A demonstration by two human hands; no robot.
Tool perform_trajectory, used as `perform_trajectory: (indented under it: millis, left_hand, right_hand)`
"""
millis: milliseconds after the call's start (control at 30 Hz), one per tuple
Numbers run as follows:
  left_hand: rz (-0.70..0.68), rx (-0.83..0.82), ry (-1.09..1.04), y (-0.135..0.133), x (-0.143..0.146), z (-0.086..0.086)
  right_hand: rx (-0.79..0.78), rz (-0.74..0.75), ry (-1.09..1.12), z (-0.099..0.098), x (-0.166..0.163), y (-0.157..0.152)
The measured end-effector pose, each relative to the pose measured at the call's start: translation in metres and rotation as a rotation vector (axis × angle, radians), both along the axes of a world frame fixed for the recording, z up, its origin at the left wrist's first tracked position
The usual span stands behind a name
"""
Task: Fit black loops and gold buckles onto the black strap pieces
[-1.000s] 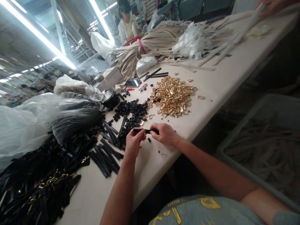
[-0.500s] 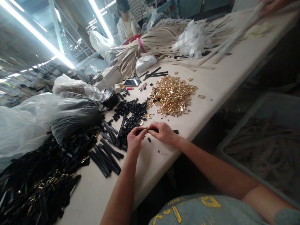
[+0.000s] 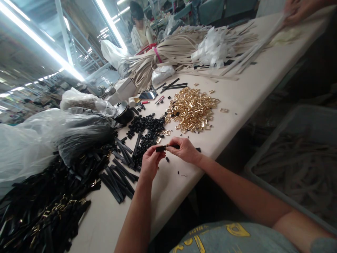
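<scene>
A short black strap (image 3: 160,149) spans the gap between my two hands, above the near edge of the table. My left hand (image 3: 150,160) is closed, pinching the strap's left end from below. Closed on the strap's right part is my right hand (image 3: 184,150), and a small gold buckle seems to sit at its fingertips, mostly hidden. Just beyond the hands lie a heap of gold buckles (image 3: 193,109) and a heap of small black loops (image 3: 147,124). Loose black straps (image 3: 119,181) lie left of my left hand.
Finished-looking black straps with gold buckles (image 3: 52,211) pile up at left, below plastic bags (image 3: 52,133). A lidded pot (image 3: 123,112), a phone (image 3: 147,95) and beige strips (image 3: 181,42) lie farther back. Another person's hand (image 3: 300,12) holds strips. A bin (image 3: 295,158) stands right.
My left fingers have shifted their grip, so more of the black strap's left end shows. My right hand stays nearly in place. The other person's hand at upper right has moved left.
</scene>
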State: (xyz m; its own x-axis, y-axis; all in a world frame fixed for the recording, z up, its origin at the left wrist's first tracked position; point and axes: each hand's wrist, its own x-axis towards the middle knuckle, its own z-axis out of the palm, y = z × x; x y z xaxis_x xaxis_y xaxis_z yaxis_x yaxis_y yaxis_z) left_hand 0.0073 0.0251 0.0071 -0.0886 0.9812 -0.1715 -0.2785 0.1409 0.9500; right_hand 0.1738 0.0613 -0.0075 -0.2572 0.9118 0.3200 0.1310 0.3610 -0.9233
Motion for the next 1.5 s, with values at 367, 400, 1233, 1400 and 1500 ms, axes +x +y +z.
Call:
perform_trajectory:
  millis: [367,400,1233,1400,1500]
  left_hand:
    - [-0.196,-0.058,0.098,-0.002,-0.006,0.001]
    - [-0.186,-0.044,0.114,-0.001,-0.005,0.001]
    - [0.043,-0.027,-0.098,0.003,0.008,-0.001]
    - [0.053,0.020,-0.009,0.001,0.020,-0.004]
    - [0.061,0.053,0.107,0.002,0.025,-0.009]
  right_hand:
    - [-0.115,0.266,-0.144,0.018,0.019,0.003]
    - [-0.079,0.262,-0.214,0.020,0.021,0.005]
    - [0.022,0.158,0.093,0.009,-0.011,0.005]
    - [-0.295,0.274,0.393,0.008,-0.012,0.008]
    - [-0.374,0.231,0.415,0.008,-0.011,0.009]
